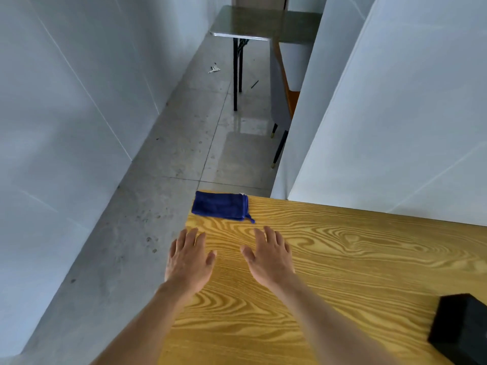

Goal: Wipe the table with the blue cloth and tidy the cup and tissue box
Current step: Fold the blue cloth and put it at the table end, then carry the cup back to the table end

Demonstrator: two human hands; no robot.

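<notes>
Two bare forearms reach forward over a wooden table [342, 259] with bold yellow grain, seen from a head-worn camera looking down. At the table's right edge, nearest the viewer, sits a black box [461, 327], partly cut off by the frame; whether it is the tissue box cannot be told. Farther in, the left hand [188, 262] is spread palm down over the table's left edge, fingers released and grasping nothing, its outer fingers reaching past the edge over the floor. Just beside it, the right hand [268, 258] is likewise open and flat above the tabletop, fingers splayed, holding nothing. Whether either palm actually touches the wood cannot be told.

Just beyond the fingertips, and apart from them, the blue cloth [220, 206] lies folded into a neat rectangle at the far left corner of the table, one side flush with the left edge, a small loop of trim trailing off its near right corner.

Past the table, a grey concrete floor [184, 159] runs between pale wall panels [66, 101]. At the far end stands a grey folding table [245, 23] on black legs, with an upholstered chair [280, 101] beside it, partly hidden behind the right panel. A small white scrap [214, 69] lies on the floor near the folding table's legs.
</notes>
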